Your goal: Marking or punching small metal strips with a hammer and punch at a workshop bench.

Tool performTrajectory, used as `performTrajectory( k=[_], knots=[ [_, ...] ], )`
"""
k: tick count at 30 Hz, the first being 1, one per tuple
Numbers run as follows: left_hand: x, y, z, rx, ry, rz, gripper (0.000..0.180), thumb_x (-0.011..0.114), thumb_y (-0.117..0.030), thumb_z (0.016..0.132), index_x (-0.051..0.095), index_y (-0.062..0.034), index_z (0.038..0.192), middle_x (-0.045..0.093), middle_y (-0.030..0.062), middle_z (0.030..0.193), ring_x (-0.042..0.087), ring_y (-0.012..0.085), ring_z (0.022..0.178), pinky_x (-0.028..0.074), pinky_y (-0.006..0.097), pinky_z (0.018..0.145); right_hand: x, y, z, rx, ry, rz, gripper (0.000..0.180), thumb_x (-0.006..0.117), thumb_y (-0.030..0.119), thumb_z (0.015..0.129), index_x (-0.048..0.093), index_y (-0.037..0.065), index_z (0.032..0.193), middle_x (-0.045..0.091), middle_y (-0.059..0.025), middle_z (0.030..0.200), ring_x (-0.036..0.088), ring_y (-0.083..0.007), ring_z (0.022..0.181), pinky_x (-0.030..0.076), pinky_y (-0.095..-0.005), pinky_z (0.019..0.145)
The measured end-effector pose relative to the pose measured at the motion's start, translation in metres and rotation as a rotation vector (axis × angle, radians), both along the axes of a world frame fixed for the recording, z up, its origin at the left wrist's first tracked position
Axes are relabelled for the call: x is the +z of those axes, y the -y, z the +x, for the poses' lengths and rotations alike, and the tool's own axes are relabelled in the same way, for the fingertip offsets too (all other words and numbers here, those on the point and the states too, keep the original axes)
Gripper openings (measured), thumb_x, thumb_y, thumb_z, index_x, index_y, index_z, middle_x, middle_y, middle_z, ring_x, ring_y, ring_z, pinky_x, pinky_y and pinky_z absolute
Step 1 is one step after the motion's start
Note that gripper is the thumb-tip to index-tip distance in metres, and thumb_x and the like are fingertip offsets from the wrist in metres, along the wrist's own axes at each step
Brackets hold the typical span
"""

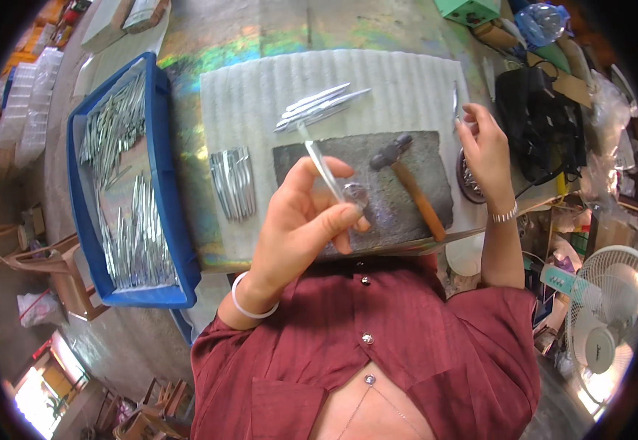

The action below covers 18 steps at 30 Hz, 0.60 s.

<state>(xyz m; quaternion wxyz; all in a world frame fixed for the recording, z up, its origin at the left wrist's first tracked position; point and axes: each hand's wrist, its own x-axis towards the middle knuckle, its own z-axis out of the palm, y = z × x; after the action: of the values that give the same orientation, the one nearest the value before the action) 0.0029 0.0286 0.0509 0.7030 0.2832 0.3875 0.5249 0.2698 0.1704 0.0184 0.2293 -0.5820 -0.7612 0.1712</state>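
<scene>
A thin, shiny metal strip with a round end sits just left of the frame's centre, pinched between the thumb and fingers of the left hand, which is raised above a dark grey stone slab. On that slab, right of the strip, lies a hammer with a dark head and wooden handle. At the right of the frame the right hand is closed on a small slender metal piece, beside a round dark dish of small metal bits. Above the slab a loose bunch of silver strips rests on a white ribbed foam sheet, and a second bundle of strips lies to the slab's left. Farther left, a blue plastic tray holds many more strips on the iridescent surface.
</scene>
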Motion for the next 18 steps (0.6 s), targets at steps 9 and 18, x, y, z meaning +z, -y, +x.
performTrajectory(
  k=[9,18],
  knots=[
    [-0.002,0.018,-0.006,0.040,-0.191,0.131,0.012,0.054,-0.008,0.093,0.060,0.0019,0.096,0.063,0.0037,0.082,0.056,0.0056,0.065,0.047,0.020,0.059,-0.051,-0.079,0.018,-0.073,0.304,-0.019,0.037,0.051,0.010,0.073,0.043,0.000,0.107,0.058,-0.0308,0.096,0.055,-0.0468,0.092,0.042,-0.0532,0.081],
    [0.009,0.022,-0.012,0.009,-0.093,0.119,0.019,0.052,-0.012,0.095,0.059,-0.0008,0.108,0.060,-0.0001,0.070,0.054,0.0023,0.062,0.043,0.019,0.052,0.024,-0.041,0.016,-0.023,0.061,-0.130,0.015,0.054,0.007,0.078,0.055,-0.003,0.090,0.059,-0.0183,0.078,0.058,-0.0288,0.067,0.045,-0.0352,0.063]
  ],
)
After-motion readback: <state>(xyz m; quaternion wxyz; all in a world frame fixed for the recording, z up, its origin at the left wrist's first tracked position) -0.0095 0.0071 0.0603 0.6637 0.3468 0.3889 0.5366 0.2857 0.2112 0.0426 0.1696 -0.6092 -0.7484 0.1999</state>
